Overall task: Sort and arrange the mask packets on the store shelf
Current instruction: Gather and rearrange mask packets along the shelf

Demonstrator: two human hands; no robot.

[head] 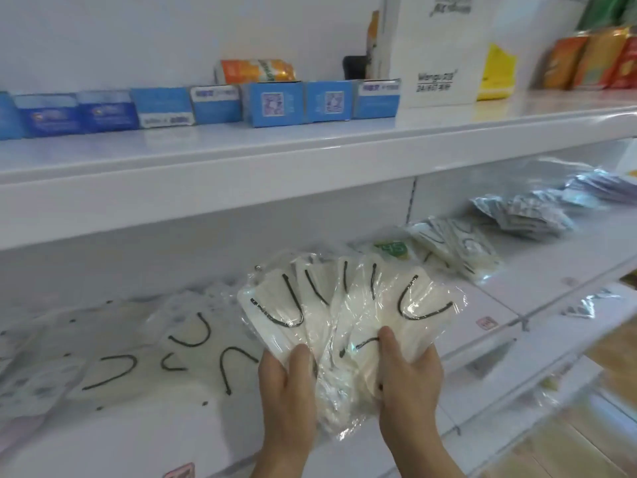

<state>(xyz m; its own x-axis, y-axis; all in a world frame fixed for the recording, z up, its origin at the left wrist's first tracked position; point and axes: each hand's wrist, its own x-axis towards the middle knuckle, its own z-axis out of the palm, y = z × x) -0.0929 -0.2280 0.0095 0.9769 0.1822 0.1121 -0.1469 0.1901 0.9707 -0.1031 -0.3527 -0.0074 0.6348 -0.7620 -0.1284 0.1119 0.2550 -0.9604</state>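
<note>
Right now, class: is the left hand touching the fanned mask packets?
Touching. The head view shows the left hand with its thumb curled over the lower edge of the fanned packets, gripping them.

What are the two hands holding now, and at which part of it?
Both hands grip a fanned bunch of white mask packets by its lower end: left hand on the left packets, right hand on the right ones.

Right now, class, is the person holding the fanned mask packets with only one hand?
No: both the left hand and right hand grip the fanned mask packets.
</note>
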